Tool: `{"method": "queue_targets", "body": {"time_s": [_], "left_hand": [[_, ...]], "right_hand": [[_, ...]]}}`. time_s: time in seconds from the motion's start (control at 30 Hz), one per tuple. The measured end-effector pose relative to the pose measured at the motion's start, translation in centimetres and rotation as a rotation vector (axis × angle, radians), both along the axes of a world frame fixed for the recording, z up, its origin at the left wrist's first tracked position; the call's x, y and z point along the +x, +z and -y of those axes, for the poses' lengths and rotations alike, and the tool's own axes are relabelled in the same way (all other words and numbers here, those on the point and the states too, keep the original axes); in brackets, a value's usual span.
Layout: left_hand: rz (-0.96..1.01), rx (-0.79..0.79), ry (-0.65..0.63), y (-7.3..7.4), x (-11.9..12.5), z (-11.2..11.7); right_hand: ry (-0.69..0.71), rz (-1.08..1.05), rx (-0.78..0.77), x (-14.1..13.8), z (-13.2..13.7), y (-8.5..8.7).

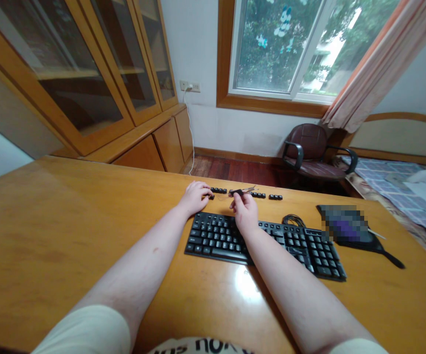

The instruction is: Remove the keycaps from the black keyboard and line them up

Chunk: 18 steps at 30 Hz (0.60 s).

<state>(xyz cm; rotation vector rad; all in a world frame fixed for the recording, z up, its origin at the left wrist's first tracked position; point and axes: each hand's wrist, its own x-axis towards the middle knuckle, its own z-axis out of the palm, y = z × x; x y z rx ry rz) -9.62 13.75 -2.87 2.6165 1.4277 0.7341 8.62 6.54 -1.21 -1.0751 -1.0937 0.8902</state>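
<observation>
Beyond the far edge of a black keyboard [216,239], my left hand [197,196] rests on the table with bent fingers. Its fingertips are closed at a small black keycap [211,197]. My right hand [245,209] is held above the keyboard's back edge, thumb and fingers pinching a small tool with a dark grip and thin wire prongs, which looks like a keycap puller [248,189]. Black keycaps stand in a row behind the hands, among them a left group [219,190] and a right group [275,197]. Some keys along the keyboard's top row show bare sockets.
A coiled black cable [293,220] lies behind the keyboard. To its right is a dark pouch [360,243] with a strap, partly blurred out. The wooden table [87,236] ends just past the keycaps. An armchair [306,147] and a bed [400,172] stand beyond.
</observation>
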Motion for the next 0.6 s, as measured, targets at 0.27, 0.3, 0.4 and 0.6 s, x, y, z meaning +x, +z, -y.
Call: {"method": "queue_targets", "body": {"time_s": [0.27,0.3,0.4,0.6], "left_hand": [[-0.036,-0.005,-0.046,-0.45,-0.17,-0.27],[-0.043,-0.007,-0.037,-0.54,-0.18,-0.31],[-0.035,-0.014,-0.021,-0.68,-0.2,-0.4],[0.062,-0.049,0.045,-0.31,-0.24,-0.36]], "right_hand": [[0.014,0.003,0.017,0.06,-0.09,-0.13],[0.013,-0.002,0.021,0.05,-0.12,-0.17],[0.012,-0.019,0.029,0.02,-0.2,-0.32],[0.012,-0.026,0.032,0.0,-0.27,-0.44]]}}
